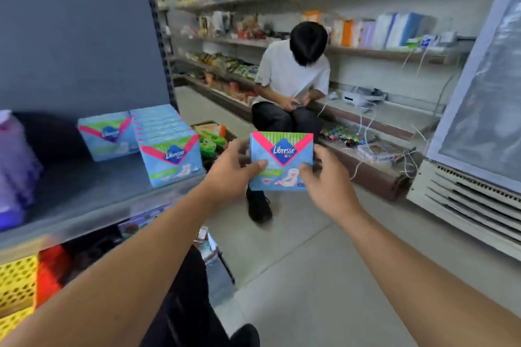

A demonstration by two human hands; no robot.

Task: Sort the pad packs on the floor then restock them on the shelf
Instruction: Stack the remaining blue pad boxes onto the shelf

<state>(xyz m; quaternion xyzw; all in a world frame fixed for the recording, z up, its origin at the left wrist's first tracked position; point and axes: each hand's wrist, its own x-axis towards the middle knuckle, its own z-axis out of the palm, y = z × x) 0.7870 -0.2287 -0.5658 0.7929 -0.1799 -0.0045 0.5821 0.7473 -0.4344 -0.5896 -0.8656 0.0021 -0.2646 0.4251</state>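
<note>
I hold one blue, pink and green Libresse pad pack [282, 155] upright in front of me with both hands. My left hand [231, 169] grips its left edge, thumb on the front. My right hand [324, 175] grips its right edge, thumb on the lower front. To the left, on the grey shelf [93, 197], a row of matching pad packs [169, 149] stands front to back. One more matching pack [107, 135] stands behind them to the left. The held pack is in the air to the right of the shelf's end.
A person [293, 87] in a white shirt sits on the low shelf edge straight ahead, close behind the held pack. A white cooler [473, 149] stands at the right. Purple packs [14, 166] fill the shelf's left end. Yellow baskets [17, 284] sit below. A box of green packs [211, 138] lies beyond the shelf.
</note>
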